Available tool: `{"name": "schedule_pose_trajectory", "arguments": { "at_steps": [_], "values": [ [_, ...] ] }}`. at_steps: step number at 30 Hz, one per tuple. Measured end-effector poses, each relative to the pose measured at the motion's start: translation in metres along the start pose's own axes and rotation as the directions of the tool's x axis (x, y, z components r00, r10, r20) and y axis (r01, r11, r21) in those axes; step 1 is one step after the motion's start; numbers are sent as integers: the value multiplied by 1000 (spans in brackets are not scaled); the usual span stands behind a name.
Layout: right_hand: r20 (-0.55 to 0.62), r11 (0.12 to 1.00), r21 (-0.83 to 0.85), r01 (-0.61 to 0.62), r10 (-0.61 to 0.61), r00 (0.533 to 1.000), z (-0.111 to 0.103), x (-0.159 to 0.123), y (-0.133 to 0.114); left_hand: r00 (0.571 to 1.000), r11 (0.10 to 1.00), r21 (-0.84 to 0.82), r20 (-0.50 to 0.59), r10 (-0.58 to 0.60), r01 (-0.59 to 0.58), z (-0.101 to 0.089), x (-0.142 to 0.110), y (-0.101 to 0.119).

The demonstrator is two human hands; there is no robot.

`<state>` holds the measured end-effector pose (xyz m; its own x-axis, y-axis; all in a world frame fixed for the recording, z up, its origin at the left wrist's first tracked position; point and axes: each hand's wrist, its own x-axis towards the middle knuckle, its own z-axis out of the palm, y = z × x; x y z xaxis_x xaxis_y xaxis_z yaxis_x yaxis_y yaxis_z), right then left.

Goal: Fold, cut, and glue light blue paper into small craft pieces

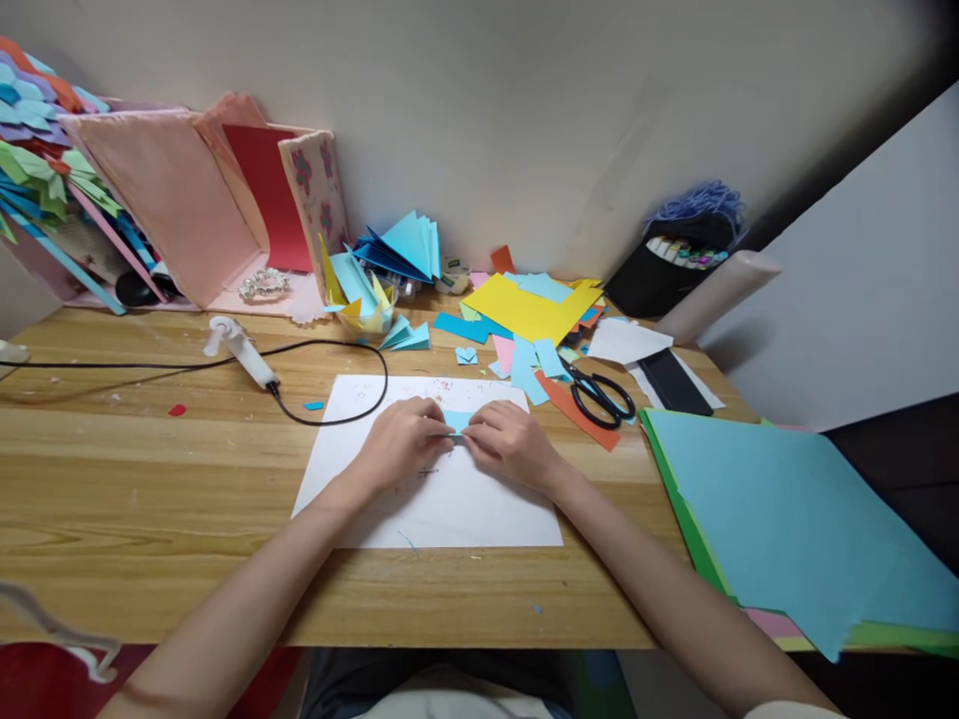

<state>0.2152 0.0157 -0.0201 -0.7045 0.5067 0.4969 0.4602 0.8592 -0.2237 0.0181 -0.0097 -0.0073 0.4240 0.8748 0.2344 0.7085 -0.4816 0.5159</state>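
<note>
A small piece of light blue paper (458, 419) is pinched between my two hands, just above a white sheet (479, 514) on the desk. My left hand (405, 437) grips its left side with thumb and fingers closed. On the right side my right hand (509, 439) holds it the same way. Fingers cover both ends of the paper, so only its middle shows. Faint marks and specks dot the white sheet. Behind the hands lies a small folded blue paper heart (466, 356).
Black-handled scissors (601, 397) lie right, beside paper scraps (528, 308). A white glue gun (241, 352) with a looping black cord is at left. Coloured sheets (779, 519) overhang the right front edge. A pink box (172, 200) and black pen holder (670, 262) stand behind.
</note>
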Motion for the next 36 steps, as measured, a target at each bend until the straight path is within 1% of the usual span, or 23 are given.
{"name": "schedule_pose_trajectory", "arguments": {
  "at_steps": [1, 3, 5, 7, 9, 11, 13, 14, 15, 16, 17, 19, 20, 22, 23, 24, 25, 27, 30, 33, 36],
  "values": [
    [-26, 997, 60, -43, 44, 999, -1, 0, -1, 1000, 1000, -19, -12, 8, -8, 1, 0, 2],
    [-81, 959, 232, -160, 183, 980, -4, -1, -6, 998, 994, -107, -49, -40, 34, 1, 0, 6],
    [-110, 862, 418, -287, 361, 926, -5, 0, -12, 988, 968, -227, -84, -130, 108, 2, 0, 12],
    [-89, 738, 558, -379, 508, 857, -4, 1, -16, 970, 918, -355, -93, -224, 177, 3, 1, 17],
    [-40, 629, 643, -438, 598, 800, -1, 2, -19, 951, 838, -488, -46, -306, 246, 4, 2, 20],
    [18, 536, 697, -477, 651, 758, 3, 2, -18, 931, 734, -602, 45, -362, 315, 5, 3, 20],
    [58, 472, 729, -497, 680, 731, 6, 2, -17, 914, 640, -681, 115, -388, 357, 6, 5, 18],
    [65, 460, 735, -498, 683, 727, 6, 2, -16, 908, 604, -708, 131, -397, 366, 7, 6, 17],
    [62, 466, 734, -494, 678, 732, 6, 1, -17, 902, 577, -728, 136, -409, 371, 7, 6, 17],
    [46, 491, 724, -484, 666, 744, 6, 1, -17, 896, 554, -743, 137, -423, 375, 7, 6, 17],
    [16, 535, 703, -468, 647, 763, 5, 1, -18, 888, 531, -756, 141, -438, 382, 7, 6, 17],
    [-82, 672, 616, -411, 574, 815, 3, -1, -20, 869, 477, -778, 173, -463, 408, 6, 6, 18],
    [-142, 754, 550, -359, 508, 849, 2, -2, -20, 858, 441, -789, 199, -474, 426, 6, 6, 19],
    [-238, 900, 380, -214, 319, 918, 2, -4, -18, 835, 356, -813, 263, -482, 462, 5, 5, 20],
    [-258, 949, 286, -135, 212, 943, 2, -5, -16, 827, 307, -825, 298, -477, 475, 5, 5, 20],
    [-260, 979, 195, -62, 113, 959, 2, -5, -13, 820, 255, -837, 334, -465, 485, 5, 5, 20],
    [-245, 994, 112, -2, 29, 969, 3, -6, -11, 815, 203, -846, 367, -449, 493, 5, 4, 20],
    [-197, 997, -22, 79, -82, 977, 2, -7, -7, 808, 121, -854, 419, -413, 505, 5, 3, 18],
    [-120, 983, -119, 137, -151, 981, 1, -8, -4, 793, 63, -848, 463, -396, 527, 4, 2, 16],
    [-39, 983, -122, 135, -141, 989, -2, -7, -4, 783, 66, -840, 471, -406, 539, 2, 2, 14],
    [16, 994, -55, 97, -96, 995, -4, -7, -6, 798, 150, -837, 426, -427, 527, 1, 2, 14]
  ]
}}
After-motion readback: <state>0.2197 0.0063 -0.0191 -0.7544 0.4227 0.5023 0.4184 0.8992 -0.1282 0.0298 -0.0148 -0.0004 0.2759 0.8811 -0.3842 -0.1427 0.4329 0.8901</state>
